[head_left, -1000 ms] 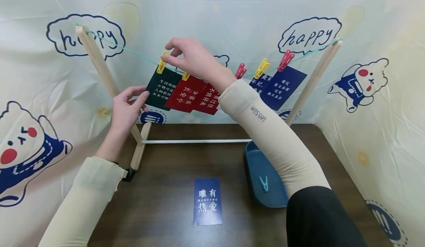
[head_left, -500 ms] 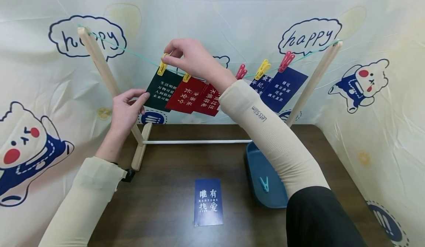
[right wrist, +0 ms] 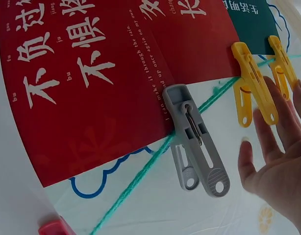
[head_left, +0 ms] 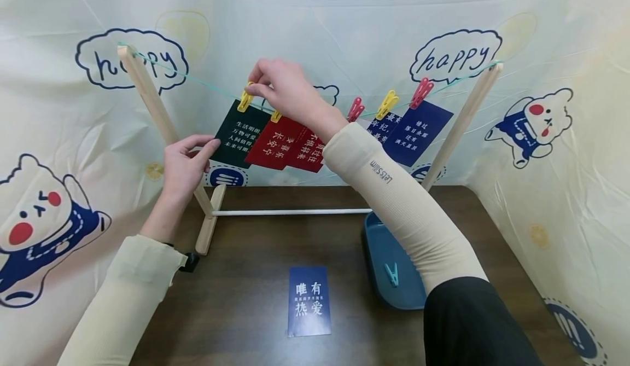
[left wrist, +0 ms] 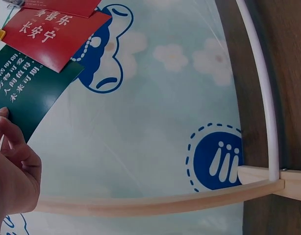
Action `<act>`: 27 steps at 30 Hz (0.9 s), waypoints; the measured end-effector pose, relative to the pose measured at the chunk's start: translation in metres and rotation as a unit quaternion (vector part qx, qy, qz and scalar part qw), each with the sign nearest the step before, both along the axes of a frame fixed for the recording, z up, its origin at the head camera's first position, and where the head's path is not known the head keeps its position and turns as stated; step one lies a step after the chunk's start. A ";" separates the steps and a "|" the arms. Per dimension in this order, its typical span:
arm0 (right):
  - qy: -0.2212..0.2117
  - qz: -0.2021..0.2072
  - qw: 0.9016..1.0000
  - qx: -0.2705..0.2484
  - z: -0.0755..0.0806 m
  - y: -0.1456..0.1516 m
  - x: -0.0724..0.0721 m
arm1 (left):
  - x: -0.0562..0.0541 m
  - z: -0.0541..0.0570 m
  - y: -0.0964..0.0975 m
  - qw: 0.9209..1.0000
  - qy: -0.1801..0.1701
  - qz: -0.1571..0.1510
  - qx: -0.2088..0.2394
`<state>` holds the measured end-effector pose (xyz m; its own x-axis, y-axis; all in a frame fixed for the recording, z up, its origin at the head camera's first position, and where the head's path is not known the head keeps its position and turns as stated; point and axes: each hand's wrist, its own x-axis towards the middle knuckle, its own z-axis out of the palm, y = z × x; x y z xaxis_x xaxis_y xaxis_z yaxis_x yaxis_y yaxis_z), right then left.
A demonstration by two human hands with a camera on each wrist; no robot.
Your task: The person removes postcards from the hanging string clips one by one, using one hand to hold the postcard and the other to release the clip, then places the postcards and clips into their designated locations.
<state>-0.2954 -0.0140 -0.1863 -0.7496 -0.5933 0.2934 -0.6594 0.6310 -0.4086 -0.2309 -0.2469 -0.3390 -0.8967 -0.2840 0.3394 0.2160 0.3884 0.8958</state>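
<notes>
One dark green card [head_left: 241, 133] with white lettering hangs tilted near the left end of a turquoise cord [right wrist: 134, 184], a yellow clothespin [head_left: 244, 99] at its upper edge. Both hands are narrowed on something: the right hand [head_left: 285, 87] pinches the upper end of that clothespin between thumb and fingers, while the left hand [head_left: 184, 161] pinches the card's left edge.

Just to the right, a red card [head_left: 270, 147] overlaps the green one, with a second yellow clothespin [right wrist: 253, 83] at its top. Another red card [right wrist: 87, 112] follows, beside a grey clothespin [right wrist: 194, 142] on the cord. Farther right, past a pink clothespin [head_left: 356, 109], two blue cards [head_left: 418, 133] hang overlapping, one under a yellow clip [head_left: 387, 105], the other under a pink clip [head_left: 421, 93].

The cord runs between two slanting wooden posts [head_left: 155, 100], with a white rod [head_left: 295, 212] low down at the bench [head_left: 236, 300]. On the bench lie a loose blue card [head_left: 309, 319] and a blue tray [head_left: 389, 237] holding a turquoise clothespin [head_left: 391, 274]. A printed cloth [head_left: 315, 21] with "happy" bubbles stands behind.
</notes>
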 end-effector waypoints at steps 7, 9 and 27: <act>0.044 -0.021 0.999 0.004 0.002 0.004 0.001 | 0.003 0.000 -0.005 1.000 0.012 0.001 0.011; 0.050 -0.022 0.999 -0.001 0.002 0.006 0.001 | 0.005 0.000 -0.007 1.000 0.009 0.003 0.010; 0.099 -0.033 0.992 -0.066 -0.002 0.015 0.004 | 0.020 -0.001 -0.011 0.992 0.063 0.026 0.103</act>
<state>-0.2915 0.0008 -0.1883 -0.7060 -0.4909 0.5104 -0.6934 0.6256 -0.3575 -0.2112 -0.2581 -0.3404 -0.8325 -0.4044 0.3787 0.3164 0.2141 0.9242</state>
